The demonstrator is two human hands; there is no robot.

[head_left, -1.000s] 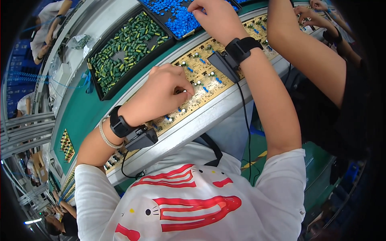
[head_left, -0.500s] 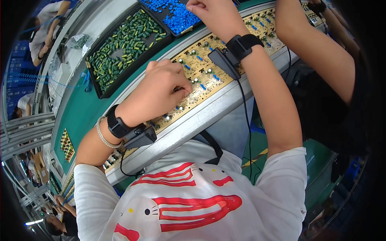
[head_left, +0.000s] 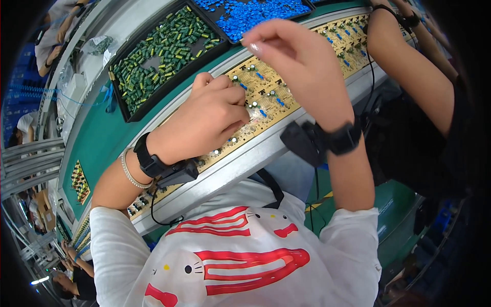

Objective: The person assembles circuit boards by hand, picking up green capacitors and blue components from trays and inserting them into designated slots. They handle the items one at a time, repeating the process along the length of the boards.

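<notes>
White cloth with a red cartoon print covered the person's chest at the near edge, and two bare forearms rose from it, each with one black wrist strap [head_left: 153, 162] carrying a small black box and a thin cable. The left wrist also wore one silvery bracelet [head_left: 128, 171].

One long tan circuit board [head_left: 266, 94] lay on a grey metal rail [head_left: 245, 163] just beyond the chest, running from lower left to upper right. Its face was printed with pale patterns and dotted with many small parts, silver-topped cans and blue pieces, too many and too small to count.

The left hand [head_left: 207, 120] rested on the board near its middle, fingers curled tight into a loose fist, fingertips pressed down among the parts; what they pinched, if anything, could not be made out. The right hand [head_left: 299, 64] hovered above the board, thumb and forefinger narrowed together at the tip; whether something sat between them could not be told.

Farther off, two black trays stood on the green bench: one tray [head_left: 123, 110] heaped with green cylinders, one tray [head_left: 309, 6] heaped with blue pieces, side by side and touching. A second person's arm [head_left: 409, 61] reached onto the board at the right.
</notes>
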